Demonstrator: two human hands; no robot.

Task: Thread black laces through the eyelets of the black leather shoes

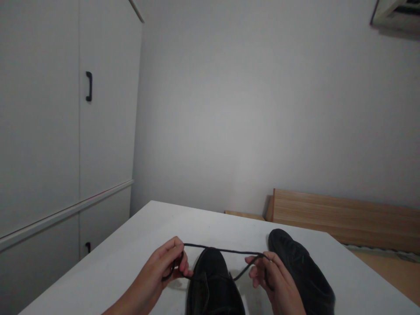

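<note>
While my left hand (171,261) pinched the black lace (232,251) on one side, my right hand (274,272) held it on the other. Both hands were nearly closed, with the lace between thumb and fingers. The top bit ran almost straight from hand to hand, across the round toe of the black shoe (219,292). Lower bits went from each hand to the shoe's left and right sides. To do this well, I thought it best to pinch softly but firmly, so the lace could not slip. Pulling just as much with both hands seemed good too, because one hard tug could have turned the shoe. It also seemed wise to keep the bits apart, so they would not get tangled.

The shoe sat on the white table (131,269), between my hands, at the near end of what I could see. Its toe pointed to the far side, and its near end was out of sight. It was dark all over and looked smooth at the toe. I could not tell how the lace went through it. Just beside my right hand, on the right, was another black shoe (303,267), its toe pointing far and left.
</note>
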